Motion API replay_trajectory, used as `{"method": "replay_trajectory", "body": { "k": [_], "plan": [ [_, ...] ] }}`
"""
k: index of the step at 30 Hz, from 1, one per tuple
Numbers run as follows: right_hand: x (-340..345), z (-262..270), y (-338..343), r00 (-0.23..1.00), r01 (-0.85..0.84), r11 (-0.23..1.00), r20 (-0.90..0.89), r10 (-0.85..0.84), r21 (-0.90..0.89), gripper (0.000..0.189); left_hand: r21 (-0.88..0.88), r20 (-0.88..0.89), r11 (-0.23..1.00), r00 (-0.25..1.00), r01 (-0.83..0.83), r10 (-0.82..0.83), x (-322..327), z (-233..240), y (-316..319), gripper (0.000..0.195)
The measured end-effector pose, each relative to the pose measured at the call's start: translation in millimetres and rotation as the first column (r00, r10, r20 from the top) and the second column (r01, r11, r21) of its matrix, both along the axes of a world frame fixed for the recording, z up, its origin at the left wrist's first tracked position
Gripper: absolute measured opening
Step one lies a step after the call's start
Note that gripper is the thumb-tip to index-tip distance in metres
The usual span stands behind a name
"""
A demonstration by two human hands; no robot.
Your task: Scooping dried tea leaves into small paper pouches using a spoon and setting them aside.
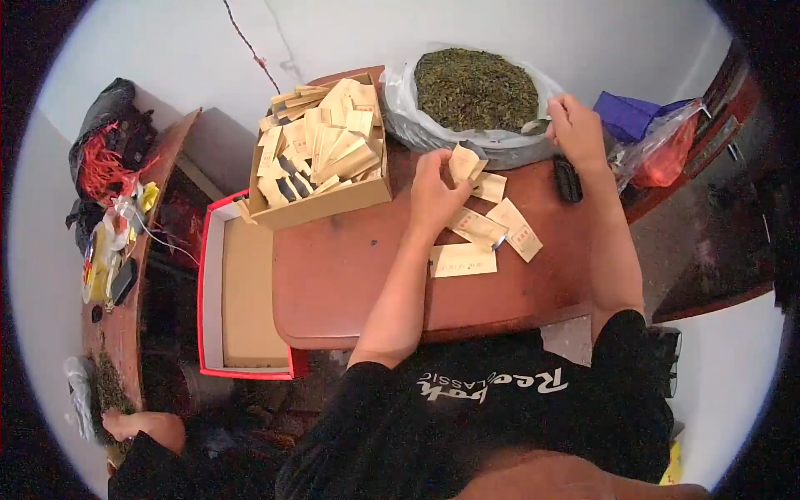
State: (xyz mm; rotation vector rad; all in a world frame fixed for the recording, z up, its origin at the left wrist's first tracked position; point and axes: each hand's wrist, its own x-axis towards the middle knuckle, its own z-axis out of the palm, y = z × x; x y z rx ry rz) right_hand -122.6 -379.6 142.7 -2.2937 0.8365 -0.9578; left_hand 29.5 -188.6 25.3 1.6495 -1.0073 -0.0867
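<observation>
Between its thumb and fingers my left hand (437, 190) holds a small kraft-paper packet (467, 162), whose dark-lined mouth gapes open. At the right rim of a clear plastic bag (406, 119) of dried green leaves (475, 87), my right hand (575, 128) grips a spoon (534, 127); its bowl lies at the edge of the leaves. Below my left hand, several paper packets (515, 229) lie loosely on the reddish-brown table, some overlapping. A cardboard box (325, 209) heaped with similar packets stands to the left.
A red-edged shallow box (250, 300) adjoins the table's left side. A black object (567, 178) lies near my right forearm, with a purple bag (625, 115) and a red plastic bag (669, 156) beyond. At lower left, another person's hand (140, 428) is beside a cluttered side table (115, 340).
</observation>
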Motion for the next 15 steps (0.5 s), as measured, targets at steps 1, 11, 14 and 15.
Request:
{"method": "replay_trajectory", "body": {
  "k": [1, 11, 14, 15],
  "plan": [
    [4.3, -5.0, -7.6, 0.999, 0.011, 0.999, -0.045, -0.012, -0.038, 0.028, -0.003, -0.001, 1.000, 1.000, 0.005, -0.005, 0.5, -0.8, -1.1, 0.046],
    [46.1, -49.0, 1.6, 0.945, -0.093, 0.956, 0.328, -0.004, 0.279, 0.027, -0.018, -0.011, 1.000, 1.000, -0.010, 0.010, 1.1, -0.2, -1.0, 0.047],
    [48.2, -65.5, -7.6, 0.911, -0.157, 0.923, 0.411, -0.001, 0.350, 0.027, -0.039, -0.043, 0.999, 0.999, -0.004, 0.003, -0.5, 1.6, -2.3, 0.047],
    [49.7, -66.8, -6.8, 0.912, -0.160, 0.923, 0.411, 0.001, 0.351, 0.027, -0.038, -0.043, 0.999, 0.999, -0.007, 0.005, 0.5, 0.7, -2.0, 0.047]
  ]
}}
